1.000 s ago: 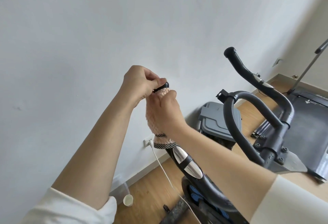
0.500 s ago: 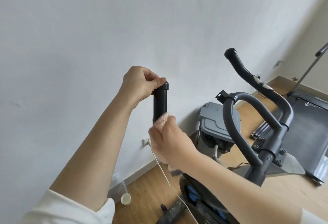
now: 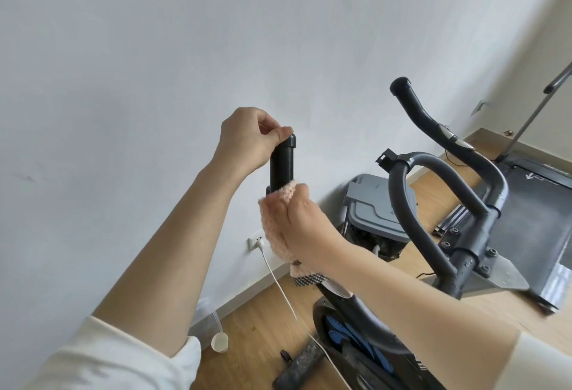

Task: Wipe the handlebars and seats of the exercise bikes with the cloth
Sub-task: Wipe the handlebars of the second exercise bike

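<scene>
The exercise bike's left handlebar grip (image 3: 281, 167) is a black upright tube in the middle of the view. My left hand (image 3: 247, 139) holds its top end, fingers curled over the cap. My right hand (image 3: 301, 228) grips a pink fluffy cloth (image 3: 272, 219) wrapped round the tube just below the bare black part. The cloth's checked hem hangs beneath my wrist. The right handlebar (image 3: 433, 123) rises free at the right, above a curved grey bar (image 3: 411, 204). No seat is in view.
A white wall stands close behind the bike. A white cable (image 3: 278, 287) runs from a wall socket (image 3: 254, 242) across the wooden floor. A paper cup (image 3: 219, 342) lies on the floor. A grey bin (image 3: 374, 210) and a treadmill (image 3: 532, 219) stand behind.
My right hand slid the cloth down the grip from its top, baring the black tube, then came a little way back up. My left hand stayed on the top end.
</scene>
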